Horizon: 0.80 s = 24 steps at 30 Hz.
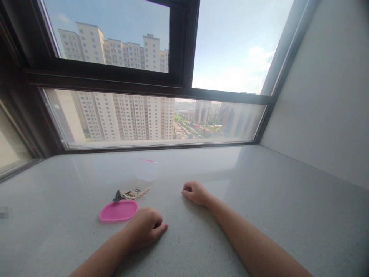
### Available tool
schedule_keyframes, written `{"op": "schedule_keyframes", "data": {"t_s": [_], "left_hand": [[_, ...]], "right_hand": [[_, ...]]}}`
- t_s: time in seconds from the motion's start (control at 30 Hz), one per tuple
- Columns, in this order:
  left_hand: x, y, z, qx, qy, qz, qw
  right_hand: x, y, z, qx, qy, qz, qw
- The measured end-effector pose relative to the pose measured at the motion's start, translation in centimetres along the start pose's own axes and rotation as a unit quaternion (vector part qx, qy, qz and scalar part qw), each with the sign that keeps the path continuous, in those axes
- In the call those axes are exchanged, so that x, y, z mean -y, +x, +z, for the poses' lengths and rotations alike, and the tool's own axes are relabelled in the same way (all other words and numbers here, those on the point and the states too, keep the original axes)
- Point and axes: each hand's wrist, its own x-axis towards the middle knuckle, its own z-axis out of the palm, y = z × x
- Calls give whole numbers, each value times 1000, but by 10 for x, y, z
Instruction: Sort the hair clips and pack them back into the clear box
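My left hand [147, 227] rests on the pale speckled counter, fingers curled under and thumb pointing right. Nothing shows in it. A shallow pink oval tray [118, 211] lies just beyond it, partly behind the hand in this view. Against the tray's far edge is a small heap of thin beige pieces [133, 194] and dark loops, too small to name surely. A black clip-like piece [117, 196] sits at the heap's left end. My right hand [196, 192] lies farther forward in a loose fist, with no object visible in it, apart from everything but the counter.
Behind the heap lies a clear plastic bag [146, 170] with a pink strip along its top. The counter [253, 184] runs back to a dark-framed window [184, 90]. A white wall [325, 100] bounds it on the right.
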Motion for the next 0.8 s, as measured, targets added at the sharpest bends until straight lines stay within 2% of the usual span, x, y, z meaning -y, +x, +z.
{"op": "schedule_keyframes", "data": {"t_s": [0.8], "left_hand": [[-1, -1, -2, 4, -6, -1, 1000]], "right_hand": [[1, 0, -1, 0, -6, -3, 1000]]}}
